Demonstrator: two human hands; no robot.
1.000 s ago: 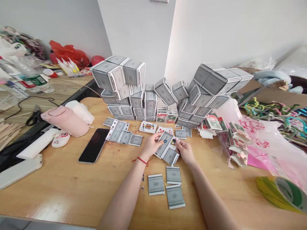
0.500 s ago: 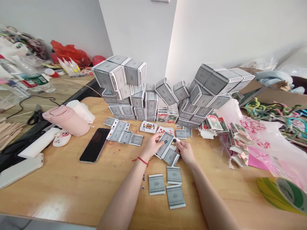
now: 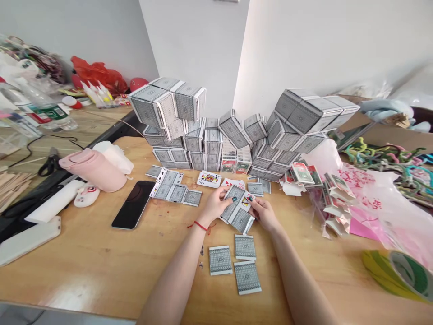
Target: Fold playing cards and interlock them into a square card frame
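My left hand point(image 3: 216, 204) is closed on the left side of some grey-backed playing cards point(image 3: 236, 201), its thumb lying on top. My right hand point(image 3: 263, 212) pinches the right edge of the same cards, where a white card face with a picture shows. The held cards overlap, and how they join is partly hidden by my fingers. Three folded cards point(image 3: 221, 260) lie on the table between my forearms. Beyond my hands are a stack of face-up cards point(image 3: 209, 178) and more folded cards point(image 3: 178, 193) to the left.
Block structures of folded cards point(image 3: 169, 108) rise at the back, around red card boxes point(image 3: 229, 166). A black phone point(image 3: 133, 205) and a pink roll point(image 3: 96, 169) lie left. Opened card boxes point(image 3: 338, 192), a plastic bag point(image 3: 365, 185) and green-yellow tape point(image 3: 399, 273) are at right.
The right thumb and fingers have shifted slightly on the cards' edge, and a little more of the card face shows. My left hand has barely moved.
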